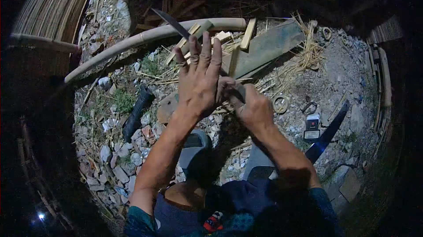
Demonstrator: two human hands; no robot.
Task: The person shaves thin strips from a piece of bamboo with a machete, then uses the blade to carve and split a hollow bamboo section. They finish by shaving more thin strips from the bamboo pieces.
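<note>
My left hand is raised in the middle with its fingers stretched up and slightly apart, its thumb side close to my right hand. The fingers of my right hand are wrapped round the near end of a long knife. Its dark, pointed blade slants up to the left, passing behind my left hand's fingers. Below them lie cut pale wood pieces and a wide greenish board.
A long curved pole crosses the rubble behind the hands. Straw, a ring, a small device and a dark curved sheath-like object lie to the right. A dark long object lies left.
</note>
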